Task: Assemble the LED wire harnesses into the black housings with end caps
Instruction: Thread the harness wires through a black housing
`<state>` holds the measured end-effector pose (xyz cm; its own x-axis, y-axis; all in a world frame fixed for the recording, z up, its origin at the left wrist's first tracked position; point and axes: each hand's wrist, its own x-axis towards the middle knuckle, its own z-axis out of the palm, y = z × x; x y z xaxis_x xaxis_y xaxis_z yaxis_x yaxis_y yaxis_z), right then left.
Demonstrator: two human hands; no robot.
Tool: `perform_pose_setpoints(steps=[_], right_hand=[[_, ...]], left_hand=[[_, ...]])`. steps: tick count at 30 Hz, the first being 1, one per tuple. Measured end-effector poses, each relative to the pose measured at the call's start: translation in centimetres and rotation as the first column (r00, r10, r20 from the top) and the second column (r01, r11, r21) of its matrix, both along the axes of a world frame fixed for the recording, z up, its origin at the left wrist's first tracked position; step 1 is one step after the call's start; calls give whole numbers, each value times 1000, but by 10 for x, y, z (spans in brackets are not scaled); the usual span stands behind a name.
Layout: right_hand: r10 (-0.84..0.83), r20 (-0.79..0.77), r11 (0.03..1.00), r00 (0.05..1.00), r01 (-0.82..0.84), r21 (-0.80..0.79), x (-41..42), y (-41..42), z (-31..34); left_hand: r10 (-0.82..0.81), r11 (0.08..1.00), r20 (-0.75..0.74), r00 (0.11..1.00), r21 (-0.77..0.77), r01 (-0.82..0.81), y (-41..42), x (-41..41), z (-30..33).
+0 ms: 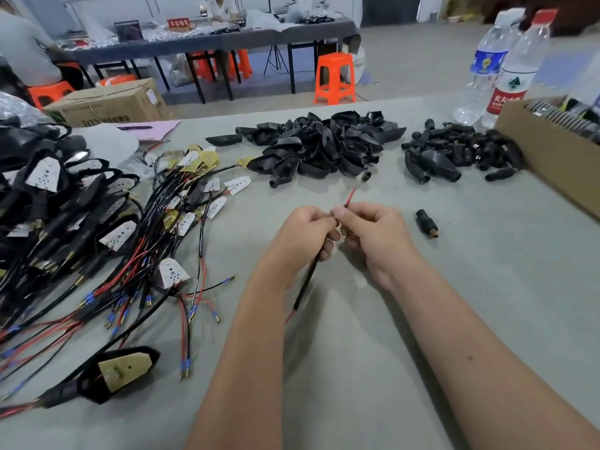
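Observation:
My left hand and my right hand meet at the table's middle, both gripping one wire harness. Its black sleeve hangs toward me below my left fist, and a red wire sticks out above my right fingers. A loose black end cap lies just right of my right hand. Empty black housings are heaped beyond my hands, with a pile of end caps to their right. Loose harnesses with white LED boards spread at the left. A finished housing lies near left.
A stack of assembled units fills the far left. A cardboard box sits at the right edge with two water bottles behind it. Beyond the table edge stand an orange stool, a carton and another bench.

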<state>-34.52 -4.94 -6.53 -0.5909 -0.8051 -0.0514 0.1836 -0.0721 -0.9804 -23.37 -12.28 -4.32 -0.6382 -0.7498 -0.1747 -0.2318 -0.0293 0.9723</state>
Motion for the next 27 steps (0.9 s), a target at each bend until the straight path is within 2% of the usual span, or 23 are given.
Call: perform_pose_setpoints(steps=[3, 5, 11, 15, 17, 22, 25, 27], right_hand=[[-50, 205, 997, 977, 62, -51, -8, 3, 5], [-76, 288, 988, 954, 111, -107, -13, 2, 5], [-164, 422, 954, 892, 253, -164, -19, -4, 0], [-201, 581, 897, 789, 387, -215, -37, 4, 3], [-187, 637, 881, 748, 415, -228, -40, 5, 5], [-146, 728, 863, 670, 446, -236, -39, 6, 10], [-114, 756, 846, 644, 462, -267, -39, 9, 12], [-52, 740, 838, 671, 432, -332, -39, 10, 12]], left_hand=[[-124, 992, 99, 987, 39, 120, -4, 15, 0], [-142, 990, 177, 974, 11, 142, -9, 23, 2], [58, 977, 259, 964, -214, -1, -20, 30, -4], [176, 913, 181, 967, -399, -92, -28, 37, -10], [213, 887, 142, 967, -442, -131, -33, 42, -12], [170, 899, 149, 974, -427, -92, -35, 45, -17], [129, 928, 143, 981, -365, -69, -34, 47, -16], [107, 950, 94, 990, -304, -73, -31, 44, -14]])
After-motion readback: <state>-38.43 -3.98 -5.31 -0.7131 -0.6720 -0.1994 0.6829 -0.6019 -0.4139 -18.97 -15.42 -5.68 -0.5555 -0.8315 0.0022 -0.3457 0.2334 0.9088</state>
